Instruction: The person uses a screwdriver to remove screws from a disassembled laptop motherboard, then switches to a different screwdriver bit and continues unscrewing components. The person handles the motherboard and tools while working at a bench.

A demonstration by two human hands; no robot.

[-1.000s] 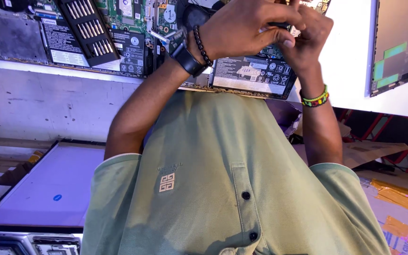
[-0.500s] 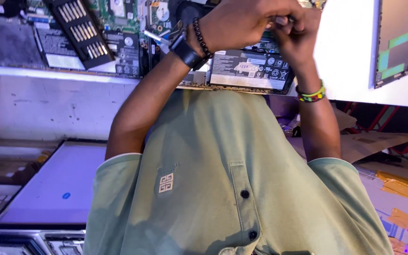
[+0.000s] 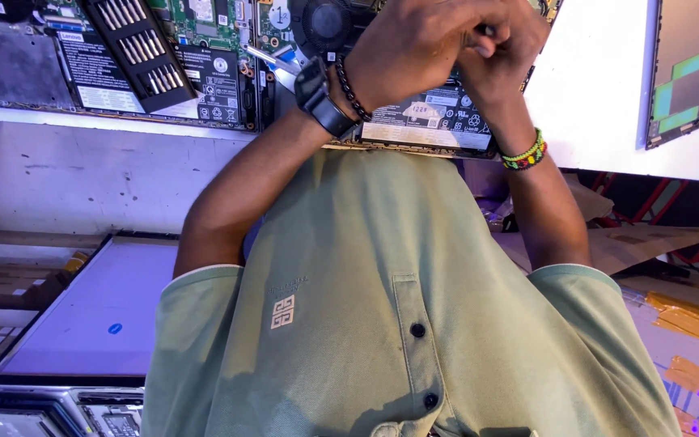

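Hands raised together over open laptop (image 3: 414,121), left hand (image 3: 422,44) curled against right hand (image 3: 503,48), grip contents unclear.

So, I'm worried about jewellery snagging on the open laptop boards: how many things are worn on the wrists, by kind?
Watch, black, left wrist: 1
Bead bracelets: 2, a dark bracelet on the left wrist and a green and yellow bracelet on the right wrist
Total: 3
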